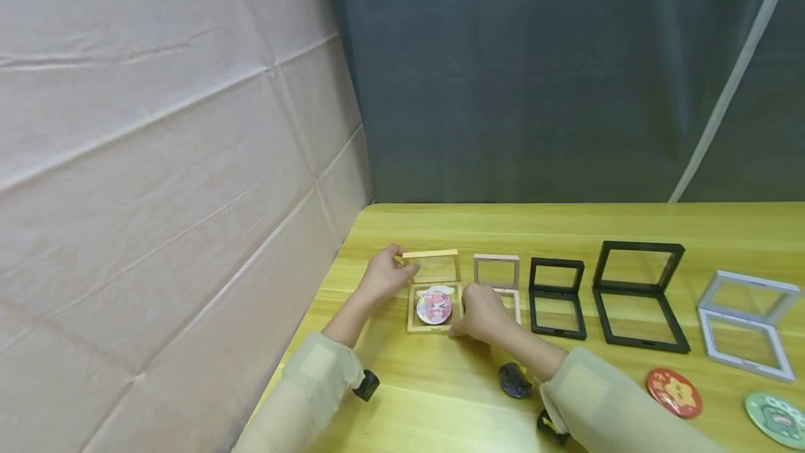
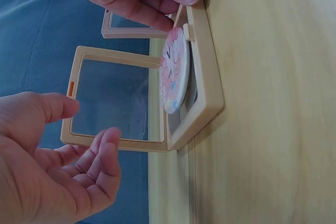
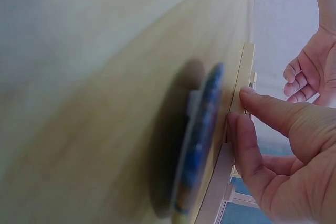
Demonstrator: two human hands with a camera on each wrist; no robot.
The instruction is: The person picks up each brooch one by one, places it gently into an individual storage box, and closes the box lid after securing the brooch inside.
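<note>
A tan hinged display frame [image 1: 420,329] stands unfolded at the left of the table, its clear-windowed lid [image 2: 115,142] upright. Inside its base lies a round pink cartoon badge [image 1: 434,305], tilted against the inner edge in the left wrist view. My left hand [image 1: 385,277] is at the lid's left side, thumb and loosely bent fingers around the corner; no firm grip shows. With thumb and fingers, my right hand [image 1: 483,313] holds the right side of the base near its front corner. A dark round badge [image 3: 198,140] lies close to the right wrist.
To the right stand more unfolded frames: a pink one [image 1: 518,275], two black ones [image 1: 558,292] [image 1: 641,290] and a white one [image 1: 748,363]. Nearer me lie a red star badge [image 1: 674,393] and a green badge [image 1: 778,419]. A draped wall [image 1: 189,229] borders the left.
</note>
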